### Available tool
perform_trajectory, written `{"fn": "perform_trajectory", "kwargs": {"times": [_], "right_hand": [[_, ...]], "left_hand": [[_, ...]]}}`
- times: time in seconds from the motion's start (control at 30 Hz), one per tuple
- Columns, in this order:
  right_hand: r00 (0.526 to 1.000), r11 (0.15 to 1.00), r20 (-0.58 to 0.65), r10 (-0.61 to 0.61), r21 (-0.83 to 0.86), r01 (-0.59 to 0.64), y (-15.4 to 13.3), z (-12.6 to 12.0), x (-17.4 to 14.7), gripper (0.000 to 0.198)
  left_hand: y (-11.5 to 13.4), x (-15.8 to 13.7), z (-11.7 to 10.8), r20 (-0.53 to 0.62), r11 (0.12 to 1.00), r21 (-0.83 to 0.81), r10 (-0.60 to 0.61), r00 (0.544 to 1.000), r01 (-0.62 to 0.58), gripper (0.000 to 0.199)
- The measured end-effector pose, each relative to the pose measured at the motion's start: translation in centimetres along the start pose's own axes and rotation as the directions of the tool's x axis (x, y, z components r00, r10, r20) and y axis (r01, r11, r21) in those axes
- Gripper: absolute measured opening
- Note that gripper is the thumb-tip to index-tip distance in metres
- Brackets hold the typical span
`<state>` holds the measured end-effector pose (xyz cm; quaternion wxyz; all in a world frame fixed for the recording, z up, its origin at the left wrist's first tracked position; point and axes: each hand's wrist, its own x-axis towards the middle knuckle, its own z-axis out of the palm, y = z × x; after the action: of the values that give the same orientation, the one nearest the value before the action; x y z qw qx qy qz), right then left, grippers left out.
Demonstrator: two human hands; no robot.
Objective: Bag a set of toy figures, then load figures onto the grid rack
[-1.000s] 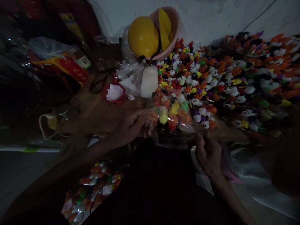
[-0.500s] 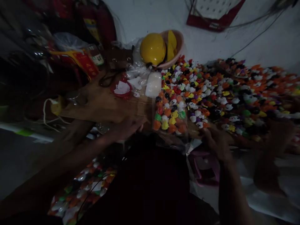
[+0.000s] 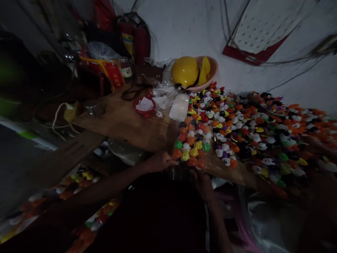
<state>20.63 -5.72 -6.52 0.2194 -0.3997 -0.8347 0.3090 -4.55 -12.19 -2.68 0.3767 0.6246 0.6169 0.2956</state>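
1. Your left hand (image 3: pixel 160 162) is at the near edge of the wooden board (image 3: pixel 126 123), fingers stretched toward a clear bag of small toys (image 3: pixel 191 149). They touch its left side; in this dark view you cannot tell whether they grip it.
2. Your right hand (image 3: pixel 202 182) is just below the same edge, under the bag's lower end. Its fingers are in shadow, so whether they pinch the plastic cannot be told.
3. The bag lies on the board's near edge, mouth toward you, probably so both hands can reach it from below.
4. Behind the bag, loose toys (image 3: pixel 250 123) cover the board's right half.
5. At the board's far side a yellow hard hat (image 3: pixel 184 71) rests in a pink basin (image 3: pixel 212 72), with a red dish of paper slips (image 3: pixel 143 105) to its left.
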Motion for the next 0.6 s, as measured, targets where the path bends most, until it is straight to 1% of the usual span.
{"fn": "perform_trajectory", "kwargs": {"times": [0.07,0.13,0.2,0.3,0.37,0.4,0.43,0.47,0.53,0.57,0.6], "right_hand": [[0.998,0.992,0.029,0.056,0.114,-0.059,0.6,0.6,-0.7,0.054],[0.992,0.973,0.009,0.126,0.192,-0.125,1.5,1.1,-1.6,0.053],[0.979,0.953,-0.037,0.203,0.236,-0.189,2.6,1.9,-2.4,0.053],[0.954,0.926,-0.085,0.287,0.279,-0.254,3.6,3.2,-3.1,0.059],[0.939,0.901,-0.089,0.333,0.324,-0.289,3.2,3.6,-3.1,0.063],[0.929,0.882,-0.083,0.362,0.352,-0.312,2.7,3.4,-3.0,0.062],[0.918,0.865,-0.067,0.390,0.369,-0.340,2.1,3.0,-2.9,0.060],[0.913,0.856,-0.036,0.406,0.365,-0.367,1.5,2.4,-2.7,0.056],[0.916,0.877,0.043,0.400,0.273,-0.396,0.5,0.7,-2.4,0.050],[0.920,0.899,0.084,0.382,0.195,-0.391,0.2,-0.1,-2.2,0.048],[0.924,0.919,0.126,0.361,0.120,-0.376,0.2,-0.7,-2.0,0.047]], "left_hand": [[-1.0,0.1,0.4,0.000,0.998,-0.062,-0.016,1.000,0.016,0.041],[-2.0,0.1,0.8,0.017,0.989,-0.138,-0.055,0.998,0.056,0.033],[-3.0,-0.2,1.4,0.072,0.965,-0.233,-0.108,0.992,0.122,0.029],[-4.0,-0.5,2.1,0.193,0.889,-0.380,-0.193,0.962,0.255,0.031],[-4.0,-0.6,2.2,0.268,0.825,-0.452,-0.238,0.934,0.340,0.036],[-3.9,-0.7,2.1,0.296,0.792,-0.481,-0.256,0.920,0.376,0.035],[-3.7,-0.7,2.0,0.323,0.758,-0.507,-0.275,0.906,0.411,0.032],[-3.4,-0.8,1.7,0.354,0.725,-0.522,-0.295,0.887,0.450,0.033],[-2.7,-1.0,1.2,0.429,0.676,-0.504,-0.345,0.835,0.538,0.051],[-2.2,-1.1,1.1,0.469,0.654,-0.476,-0.376,0.799,0.588,0.056],[-1.7,-1.1,1.0,0.513,0.629,-0.447,-0.402,0.758,0.636,0.057]]}}
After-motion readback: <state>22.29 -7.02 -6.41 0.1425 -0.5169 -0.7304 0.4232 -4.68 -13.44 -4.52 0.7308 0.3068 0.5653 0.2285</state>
